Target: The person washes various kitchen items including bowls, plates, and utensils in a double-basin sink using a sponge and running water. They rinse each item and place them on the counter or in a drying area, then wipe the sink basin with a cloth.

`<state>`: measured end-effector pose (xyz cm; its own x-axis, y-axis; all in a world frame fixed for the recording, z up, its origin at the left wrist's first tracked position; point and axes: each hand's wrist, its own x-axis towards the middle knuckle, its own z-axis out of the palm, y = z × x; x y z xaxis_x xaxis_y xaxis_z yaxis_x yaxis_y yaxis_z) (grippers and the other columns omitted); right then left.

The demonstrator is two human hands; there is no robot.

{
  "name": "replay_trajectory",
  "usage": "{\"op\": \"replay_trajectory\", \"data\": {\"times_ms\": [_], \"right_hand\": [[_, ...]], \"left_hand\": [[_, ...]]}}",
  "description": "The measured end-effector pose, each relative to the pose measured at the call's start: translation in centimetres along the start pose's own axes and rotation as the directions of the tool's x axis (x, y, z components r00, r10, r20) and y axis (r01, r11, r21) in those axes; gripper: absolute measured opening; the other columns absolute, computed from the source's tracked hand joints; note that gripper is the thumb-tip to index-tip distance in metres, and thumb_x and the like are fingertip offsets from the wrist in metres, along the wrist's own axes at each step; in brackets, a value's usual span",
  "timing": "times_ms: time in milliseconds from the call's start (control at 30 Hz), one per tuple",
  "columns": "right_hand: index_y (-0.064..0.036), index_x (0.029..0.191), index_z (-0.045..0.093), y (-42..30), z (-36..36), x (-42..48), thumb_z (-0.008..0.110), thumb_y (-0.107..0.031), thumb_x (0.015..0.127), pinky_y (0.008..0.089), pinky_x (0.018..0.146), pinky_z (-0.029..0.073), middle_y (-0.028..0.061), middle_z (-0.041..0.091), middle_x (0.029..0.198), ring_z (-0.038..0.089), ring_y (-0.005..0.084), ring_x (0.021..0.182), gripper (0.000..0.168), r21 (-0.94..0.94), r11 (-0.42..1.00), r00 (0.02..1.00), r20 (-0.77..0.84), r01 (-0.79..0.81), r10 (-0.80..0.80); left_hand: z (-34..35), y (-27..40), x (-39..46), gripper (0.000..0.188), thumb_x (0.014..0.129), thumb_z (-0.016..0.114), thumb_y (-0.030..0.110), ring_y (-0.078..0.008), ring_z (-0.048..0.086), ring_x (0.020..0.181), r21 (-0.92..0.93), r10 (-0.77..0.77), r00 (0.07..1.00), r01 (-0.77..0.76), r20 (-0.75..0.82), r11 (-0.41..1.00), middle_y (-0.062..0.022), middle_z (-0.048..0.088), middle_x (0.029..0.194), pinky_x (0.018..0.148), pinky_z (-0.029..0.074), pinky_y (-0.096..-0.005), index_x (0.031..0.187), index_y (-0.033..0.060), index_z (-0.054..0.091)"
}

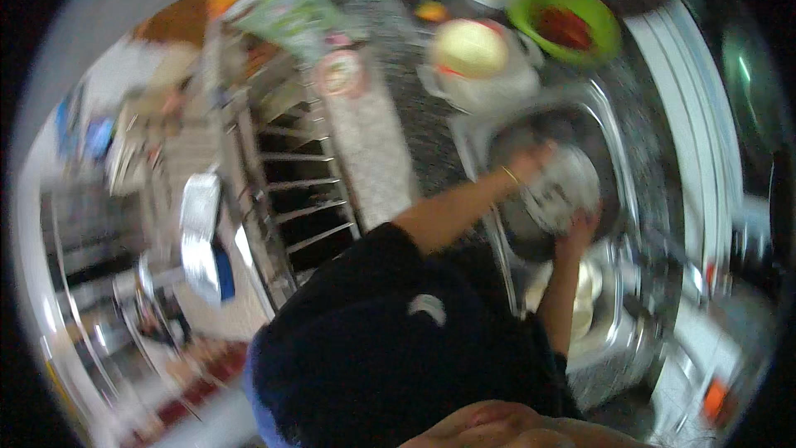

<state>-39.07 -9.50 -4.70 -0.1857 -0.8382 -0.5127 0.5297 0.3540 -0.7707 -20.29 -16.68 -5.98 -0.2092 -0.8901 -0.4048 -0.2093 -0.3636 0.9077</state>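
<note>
My left hand, with a thin yellow bracelet at the wrist, reaches over a steel sink basin and touches the upper edge of a whitish round item, perhaps a bowl or plate. My right hand grips the lower edge of that item. Dark marks show on its face, and blur hides the fingers and finer detail. Pale rounded things lie in the second basin, beside my right forearm.
Beyond the sink stand a white container under a pale yellow round thing and a green bowl with red contents. A faucet is at the right. Left are a pink-rimmed container, a green bag and a metal rack.
</note>
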Motion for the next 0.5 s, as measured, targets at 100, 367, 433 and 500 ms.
{"op": "replay_trajectory", "data": {"times_ms": [100,367,433,500], "right_hand": [[-0.009,0.135,0.021,-1.2,2.3,-1.7,0.048,-0.007,0.085,0.034,0.1,0.028,0.0089,0.024,0.139,0.028,0.0208,0.125,0.057,-0.309,0.819,0.872,0.249,0.483,-0.421],[-0.005,0.111,0.048,-2.4,-0.3,-11.1,0.064,-0.01,0.071,0.0363,0.094,0.031,0.0143,0.048,0.115,0.043,0.0282,0.11,0.043,-0.698,0.314,0.671,0.317,0.643,-0.67],[-0.007,0.095,0.055,-2.5,-3.6,-12.0,0.064,-0.008,0.068,0.0382,0.085,0.036,0.0113,0.055,0.099,0.049,0.0286,0.096,0.028,-0.81,0.338,0.637,0.056,0.479,-0.769],[-0.006,0.1,0.053,-0.5,-11.3,-10.9,0.063,-0.009,0.069,0.0387,0.081,0.038,0.0129,0.054,0.097,0.049,0.0305,0.093,0.033,-0.962,0.207,0.609,-0.055,0.181,-0.791]], "left_hand": [[-0.4,-1.5,-0.5,0.059,0.075,0.057,0.049,-0.0238,0.049,0.103,-0.474,-0.317,0.919,0.392,0.233,0.788,-0.011,0.05,0.116,0.087,0.039,-0.0376,0.115,0.0064,0.051],[6.5,-5.1,-2.0,0.031,0.082,0.049,0.026,-0.0214,0.056,0.087,-0.617,0.242,0.799,0.585,0.551,-0.526,-0.0087,0.057,0.096,0.072,0.048,-0.038,0.107,0.0082,0.055],[6.5,-4.1,-2.9,0.029,0.084,0.047,0.023,-0.0206,0.057,0.084,-0.624,0.362,0.805,0.593,0.47,-0.51,-0.0083,0.057,0.093,0.07,0.048,-0.0376,0.107,0.0075,0.055],[6.5,-4.3,-3.2,0.029,0.085,0.045,0.021,-0.0196,0.056,0.084,-0.652,0.365,0.797,0.604,0.482,-0.458,-0.0071,0.055,0.09,0.074,0.046,-0.0363,0.109,0.0074,0.054]]}}
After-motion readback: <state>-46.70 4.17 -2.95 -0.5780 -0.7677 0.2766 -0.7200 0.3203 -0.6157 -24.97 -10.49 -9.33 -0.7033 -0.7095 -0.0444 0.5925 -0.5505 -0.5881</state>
